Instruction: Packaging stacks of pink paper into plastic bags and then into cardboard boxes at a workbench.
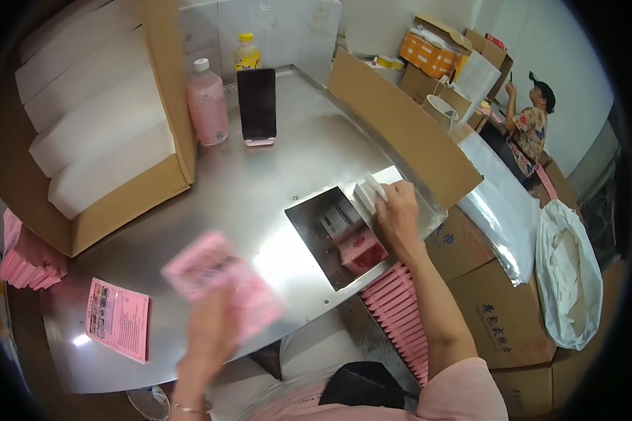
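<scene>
In my left hand (pixel 214 330) is a pink printed paper-like packet (pixel 203 270), both blurred by motion above the steel table (pixel 225 189). My right hand (pixel 400 214) pinches a small folded stack of white tissues (pixel 369 193) at the right edge of a square opening in the tabletop. Inside the opening sit a dark metal mechanism (pixel 336 219) and a pink-and-red packet (pixel 363 251). Another pink printed packet (pixel 119 319) lies flat at the table's left front.
A cardboard box (pixel 130 210) of white tissue stacks stands at left, beside a pile of pink packets (pixel 28 252). Behind are a pink bottle (pixel 207 105), a yellow-capped bottle (pixel 247 52) and a phone (pixel 257 105). Below right are pink packets in a row (pixel 400 316); a person (pixel 530 133) sits beyond.
</scene>
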The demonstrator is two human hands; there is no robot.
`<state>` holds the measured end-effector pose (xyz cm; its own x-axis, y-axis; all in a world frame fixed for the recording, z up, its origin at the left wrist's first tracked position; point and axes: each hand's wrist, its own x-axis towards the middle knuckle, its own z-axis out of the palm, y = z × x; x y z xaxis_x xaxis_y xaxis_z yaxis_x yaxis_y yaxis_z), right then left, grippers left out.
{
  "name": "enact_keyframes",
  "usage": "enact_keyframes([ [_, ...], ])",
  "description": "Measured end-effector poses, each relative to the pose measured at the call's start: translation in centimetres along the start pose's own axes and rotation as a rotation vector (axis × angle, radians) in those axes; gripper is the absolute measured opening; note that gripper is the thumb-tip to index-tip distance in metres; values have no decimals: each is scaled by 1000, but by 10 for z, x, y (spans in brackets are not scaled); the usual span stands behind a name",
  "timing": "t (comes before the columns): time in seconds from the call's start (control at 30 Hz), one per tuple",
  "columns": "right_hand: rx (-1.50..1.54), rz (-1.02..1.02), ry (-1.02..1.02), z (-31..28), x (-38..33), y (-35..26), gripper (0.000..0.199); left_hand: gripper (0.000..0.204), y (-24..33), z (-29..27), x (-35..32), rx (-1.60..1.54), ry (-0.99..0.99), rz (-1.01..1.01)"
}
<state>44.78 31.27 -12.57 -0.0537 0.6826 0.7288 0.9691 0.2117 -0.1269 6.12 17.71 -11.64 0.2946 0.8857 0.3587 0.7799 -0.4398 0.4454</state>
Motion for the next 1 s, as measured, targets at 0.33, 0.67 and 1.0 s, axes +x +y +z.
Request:
enact_keyframes([
  [0.33, 562, -772, -315, -63, -74, -167, 26, 69, 35, 20, 21, 78, -77, -39],
  [0.67, 340, -344, -219, -32, -36, -137, 31, 59, 43, 24, 23, 242, -15, -14],
  [1.0, -74, 20, -109, -4, 2, -28, 14, 63, 40, 31, 39, 422, 104, -55],
])
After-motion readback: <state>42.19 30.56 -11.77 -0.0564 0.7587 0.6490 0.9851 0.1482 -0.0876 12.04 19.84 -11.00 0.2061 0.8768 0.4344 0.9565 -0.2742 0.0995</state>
